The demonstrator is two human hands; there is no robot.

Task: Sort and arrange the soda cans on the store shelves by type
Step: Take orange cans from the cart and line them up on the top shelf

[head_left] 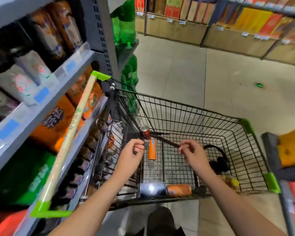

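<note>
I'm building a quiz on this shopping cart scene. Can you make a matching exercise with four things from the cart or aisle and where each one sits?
Things:
1. red can
2. orange can lying on its side
3. headphones
4. green bottles

Places:
A. on the shelf end beyond the cart
B. in the cart basket, right of both hands
C. at the cart's near edge, between the forearms
D. in the cart's far left corner, just above the left hand

Pairs: 1-D, 2-C, 3-B, 4-A
</note>
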